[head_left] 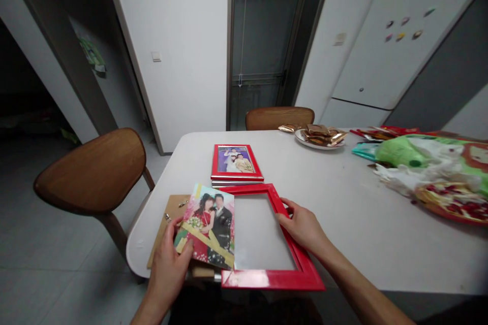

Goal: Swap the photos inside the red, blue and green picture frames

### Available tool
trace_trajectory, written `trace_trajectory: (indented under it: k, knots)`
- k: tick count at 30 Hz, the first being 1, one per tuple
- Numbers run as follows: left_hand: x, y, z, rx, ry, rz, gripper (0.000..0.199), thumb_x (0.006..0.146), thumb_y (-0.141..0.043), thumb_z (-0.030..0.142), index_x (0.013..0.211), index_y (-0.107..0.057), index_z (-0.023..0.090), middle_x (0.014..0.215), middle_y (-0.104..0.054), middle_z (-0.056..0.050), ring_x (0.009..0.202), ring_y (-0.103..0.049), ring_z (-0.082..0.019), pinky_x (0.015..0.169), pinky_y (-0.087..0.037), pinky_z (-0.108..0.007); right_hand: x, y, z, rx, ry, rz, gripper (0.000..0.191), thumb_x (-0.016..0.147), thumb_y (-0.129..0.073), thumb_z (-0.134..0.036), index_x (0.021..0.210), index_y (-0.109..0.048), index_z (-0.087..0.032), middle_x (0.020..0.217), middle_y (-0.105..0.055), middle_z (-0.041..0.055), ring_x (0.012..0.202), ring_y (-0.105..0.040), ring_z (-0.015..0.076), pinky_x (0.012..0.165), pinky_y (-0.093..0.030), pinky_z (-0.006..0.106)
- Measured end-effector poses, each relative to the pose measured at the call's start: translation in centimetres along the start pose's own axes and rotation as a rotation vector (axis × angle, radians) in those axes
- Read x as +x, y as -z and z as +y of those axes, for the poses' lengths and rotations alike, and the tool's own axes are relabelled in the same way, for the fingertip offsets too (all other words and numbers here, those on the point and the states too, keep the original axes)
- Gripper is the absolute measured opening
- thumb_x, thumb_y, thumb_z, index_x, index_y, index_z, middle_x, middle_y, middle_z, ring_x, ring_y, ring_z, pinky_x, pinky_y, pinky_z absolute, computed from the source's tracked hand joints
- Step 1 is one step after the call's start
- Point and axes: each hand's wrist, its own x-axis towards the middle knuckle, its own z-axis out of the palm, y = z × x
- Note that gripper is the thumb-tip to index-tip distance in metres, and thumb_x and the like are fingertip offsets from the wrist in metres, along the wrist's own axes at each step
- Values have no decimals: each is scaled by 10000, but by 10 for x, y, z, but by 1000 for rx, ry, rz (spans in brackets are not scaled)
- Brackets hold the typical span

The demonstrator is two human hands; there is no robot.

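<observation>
1. My left hand pinches the glossy rectangular photograph of a couple at its eight o'clock edge, thumb over the printed face, forearm angling in from seven.
2. My right hand grasps the open-centred, red rectangular frame at its three o'clock side, fingers bent, forearm reaching from four.
3. The photograph overlaps the frame's nine o'clock side, above the white table.

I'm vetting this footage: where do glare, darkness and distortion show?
In the head view, the red frame shows pale glare on its lower bar; the far-left opening is nearly black; the refrigerator leans, apparently from wide-angle stretch.
</observation>
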Motion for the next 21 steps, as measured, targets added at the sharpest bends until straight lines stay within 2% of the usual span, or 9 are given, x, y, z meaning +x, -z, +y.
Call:
trace_trajectory:
  k: [3, 8, 14, 18, 19, 21]
  knots:
    - [-4, -3, -8, 160, -23, -54, 423, 738, -439, 304, 1138, -393, 177, 1064, -554, -79, 931, -541, -230, 760, -441, -369, -2, -1, 1, -111, 27, 5, 416, 695, -410, -267, 1071, -541, -145, 840, -641, 61, 709, -582, 170, 643, -396, 245]
    - [-8, -5, -13, 435, -146, -18, 409, 736, -435, 299, 1124, -429, 170, 987, -576, -85, 914, -529, -248, 784, -406, -402, -3, -5, 3, -235, 52, 19, 413, 717, -401, -269, 1085, -527, -132, 916, -620, 95, 802, -568, 196, 694, -389, 265]
    - [-13, -5, -14, 548, -228, -10, 360, 761, -423, 300, 1091, -450, 161, 957, -577, -86, 883, -523, -237, 755, -402, -387, -4, -6, 6, -343, 70, 27, 420, 724, -398, -265, 1093, -519, -105, 919, -585, 121, 822, -544, 213, 708, -386, 295]
    - [-13, -6, -13, 562, -241, 4, 344, 760, -431, 299, 1074, -463, 163, 944, -581, -83, 873, -523, -238, 739, -405, -386, -8, -6, -11, -239, 148, 85, 410, 717, -421, -261, 1086, -519, -113, 931, -569, 112, 806, -531, 191, 714, -389, 290]
    - [-13, -6, -13, 563, -247, 4, 340, 759, -436, 302, 1069, -466, 165, 948, -581, -84, 879, -521, -240, 740, -406, -389, -10, -9, -18, -162, 170, 63, 407, 713, -432, -261, 1085, -519, -119, 919, -574, 102, 775, -535, 177, 705, -393, 284]
    - [-13, -7, -12, 559, -260, 10, 333, 754, -447, 299, 1061, -470, 171, 979, -576, -87, 910, -513, -247, 756, -405, -400, -14, -19, -33, 48, 180, -61, 407, 708, -446, -259, 1090, -512, -133, 858, -594, 72, 673, -542, 143, 653, -408, 266]
